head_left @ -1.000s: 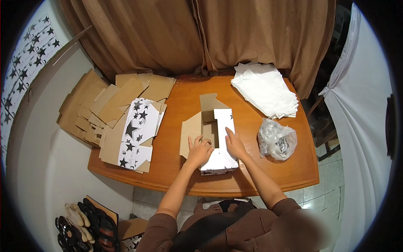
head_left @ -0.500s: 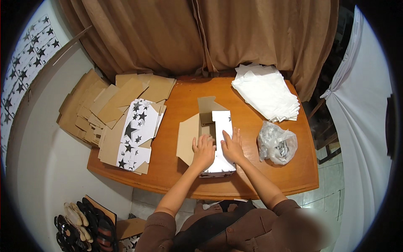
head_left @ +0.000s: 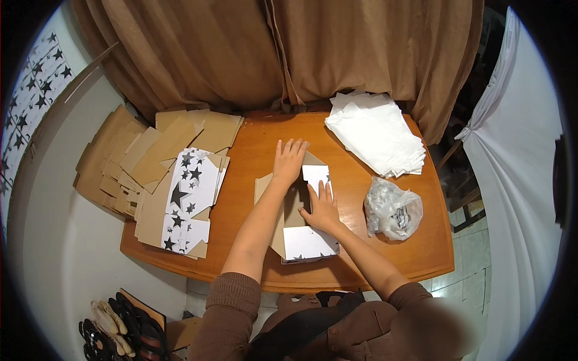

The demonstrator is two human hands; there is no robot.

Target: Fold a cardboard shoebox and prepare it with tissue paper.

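A small cardboard box [head_left: 308,243], white with black stars outside and plain brown inside, stands partly folded on the wooden table in front of me. Stretched to its far end, my left hand [head_left: 290,161] lies with fingers extended against the brown far flap, partly covering it. My right hand [head_left: 323,208] rests on the white right side with its fingers spread and the thumb toward the box's opening. Along the left side a brown flap [head_left: 276,231] sticks outward, partly behind my left forearm. Much of the box's inside is hidden by my arms.
Flattened brown cardboard pieces [head_left: 162,144] pile up at the left, with a flat star-printed box blank [head_left: 183,198] on top. White paper sheets [head_left: 373,133] lie at the far right; a clear plastic bag [head_left: 394,208] sits nearer. A brown curtain [head_left: 198,54] borders the table [head_left: 241,204].
My left hand has moved from the box's opening to its far flap, which now leans inward. A white near panel now shows folded over the near end. My right hand stays at the right side.
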